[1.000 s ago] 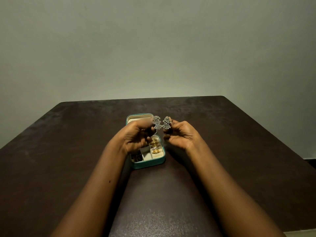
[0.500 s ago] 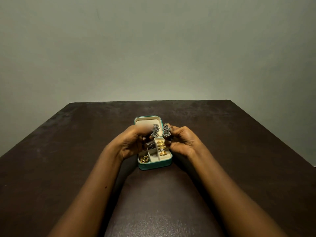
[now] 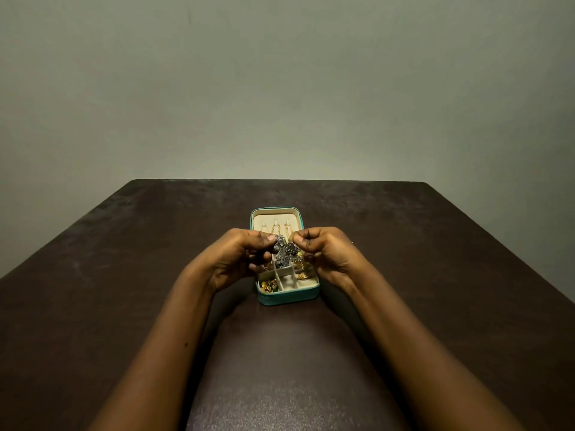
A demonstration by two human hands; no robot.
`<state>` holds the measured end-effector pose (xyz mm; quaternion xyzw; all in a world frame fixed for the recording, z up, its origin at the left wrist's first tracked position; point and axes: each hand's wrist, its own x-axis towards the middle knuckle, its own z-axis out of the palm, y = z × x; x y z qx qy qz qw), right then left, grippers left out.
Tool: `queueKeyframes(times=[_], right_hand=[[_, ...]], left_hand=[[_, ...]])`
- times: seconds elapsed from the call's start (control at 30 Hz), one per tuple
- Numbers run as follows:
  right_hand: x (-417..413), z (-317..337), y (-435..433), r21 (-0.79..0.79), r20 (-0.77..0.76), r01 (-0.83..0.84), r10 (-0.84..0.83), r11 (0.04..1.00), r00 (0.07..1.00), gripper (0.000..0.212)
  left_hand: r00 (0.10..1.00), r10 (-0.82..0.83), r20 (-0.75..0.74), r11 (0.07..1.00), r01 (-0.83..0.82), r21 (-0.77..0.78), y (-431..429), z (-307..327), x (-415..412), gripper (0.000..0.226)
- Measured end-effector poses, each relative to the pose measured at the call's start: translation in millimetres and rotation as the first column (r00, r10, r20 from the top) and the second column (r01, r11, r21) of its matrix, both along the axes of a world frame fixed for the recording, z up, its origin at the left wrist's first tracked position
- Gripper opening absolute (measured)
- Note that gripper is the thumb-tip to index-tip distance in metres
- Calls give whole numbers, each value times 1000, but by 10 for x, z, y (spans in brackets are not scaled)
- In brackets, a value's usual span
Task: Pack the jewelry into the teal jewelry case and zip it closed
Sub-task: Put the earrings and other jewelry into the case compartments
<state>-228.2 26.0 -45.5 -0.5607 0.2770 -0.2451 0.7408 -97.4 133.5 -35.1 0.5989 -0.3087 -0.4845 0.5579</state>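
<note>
A dark brown rectangular table (image 3: 124, 275) bears the open teal jewelry case (image 3: 287, 298), with gold pieces (image 3: 269, 286) in its cream compartments. Just above it, the left hand (image 3: 236, 259) and right hand (image 3: 326, 253) each pinch one of the silver filigree earrings (image 3: 281, 245), fingers curled tight.

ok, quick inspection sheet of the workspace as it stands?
Surface: dark brown table, mottled finish.
Job's things: teal jewelry case open, lid up; gold pieces in its compartments; silver earrings held above it.
Clutter: nothing seen.
Hands: left hand and right hand each pinch one earring.
Cables: nothing seen.
Surroundings: plain grey-green wall behind the table.
</note>
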Motion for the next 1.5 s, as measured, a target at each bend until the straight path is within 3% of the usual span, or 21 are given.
queueKeyframes(times=[0.17, 0.3, 0.4, 0.6, 0.8, 0.9, 0.97, 1.13, 1.37, 1.5], right_hand=[[10, -11, 3, 3, -27, 5, -5, 1000, 1000, 22], [-5, 11, 53, -207, -148, -9, -22, 978, 989, 26], [-8, 9, 66, -290, -218, -35, -31, 956, 975, 19], [20, -5, 106, -342, -349, -41, -86, 939, 933, 9], [65, -68, 114, -391, -445, -33, -158, 920, 881, 5], [156, -171, 65, -518, -493, -18, -282, 855, 823, 25], [176, -190, 59, -591, -515, -30, -348, 806, 783, 26], [132, -168, 47, -662, -494, -37, -399, 749, 772, 13], [141, -165, 80, -702, -473, -43, -421, 711, 774, 4], [114, -132, 119, -735, -518, -160, -394, 659, 760, 14]], left_hand=[[997, -16, 78, 1000, 15, 24, 42, 27, -1, 19], [953, 1, 302, 998, -22, 64, 45, 23, -1, 8], [929, 14, 370, 997, -43, 69, 25, 5, -34, 11], [928, 132, 349, 984, -166, 70, -49, -48, -60, 7], [944, 231, 234, 956, -265, 129, -90, -87, -85, 26], [933, 251, 258, 939, -299, 169, -159, -201, 6, 59], [932, 262, 252, 926, -316, 206, -211, -309, 73, 71], [935, 276, 223, 922, -323, 212, -198, -307, 18, 74], [910, 282, 304, 908, -356, 223, -201, -289, -3, 76], [903, 276, 331, 895, -367, 253, -216, -321, 54, 84]])
